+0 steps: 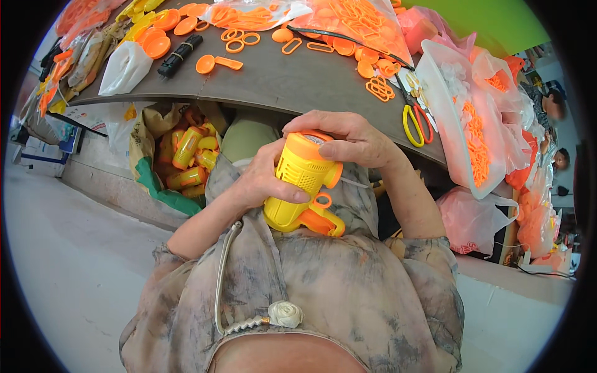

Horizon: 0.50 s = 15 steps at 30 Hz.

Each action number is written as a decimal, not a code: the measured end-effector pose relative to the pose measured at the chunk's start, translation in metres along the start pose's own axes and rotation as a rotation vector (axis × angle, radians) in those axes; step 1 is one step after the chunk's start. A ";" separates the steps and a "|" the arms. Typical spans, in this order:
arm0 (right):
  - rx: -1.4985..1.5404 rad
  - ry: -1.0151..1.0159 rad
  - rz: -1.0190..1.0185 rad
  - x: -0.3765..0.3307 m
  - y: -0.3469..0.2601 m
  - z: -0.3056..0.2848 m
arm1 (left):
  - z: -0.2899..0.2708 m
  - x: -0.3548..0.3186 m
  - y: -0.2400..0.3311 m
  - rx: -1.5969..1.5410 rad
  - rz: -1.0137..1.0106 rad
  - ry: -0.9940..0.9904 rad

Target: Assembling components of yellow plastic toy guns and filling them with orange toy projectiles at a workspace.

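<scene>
I hold a yellow plastic toy (298, 186) with orange trim in front of my chest, below the table's edge. My left hand (261, 183) wraps around its yellow body from the left side. My right hand (348, 140) lies curled over the orange-rimmed top end, fingers pressing down on it. An orange handle with a ring (320, 214) sticks out of the toy's lower right side.
The grey table (280, 81) bears loose orange rings, caps and scoops, a black part (180, 56), yellow-handled scissors (413, 124) and bags of orange parts (479, 124). Under it a sack (180, 161) holds several finished yellow toys. More bags hang at right.
</scene>
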State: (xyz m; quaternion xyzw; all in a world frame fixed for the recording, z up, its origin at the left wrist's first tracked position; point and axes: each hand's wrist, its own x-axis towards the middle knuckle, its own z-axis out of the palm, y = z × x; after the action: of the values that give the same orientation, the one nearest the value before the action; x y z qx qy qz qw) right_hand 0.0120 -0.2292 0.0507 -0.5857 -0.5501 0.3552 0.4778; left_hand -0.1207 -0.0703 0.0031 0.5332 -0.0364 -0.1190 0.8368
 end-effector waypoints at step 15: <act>-0.600 0.650 -0.192 -0.021 0.002 0.072 | -0.003 -0.002 -0.014 0.016 0.207 0.117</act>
State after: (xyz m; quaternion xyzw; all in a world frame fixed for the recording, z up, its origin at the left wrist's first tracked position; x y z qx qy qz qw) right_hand -0.0586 -0.2373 0.0259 -0.7257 -0.5020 -0.0683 0.4654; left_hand -0.1238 -0.0728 -0.0105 0.5394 -0.0432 -0.0003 0.8409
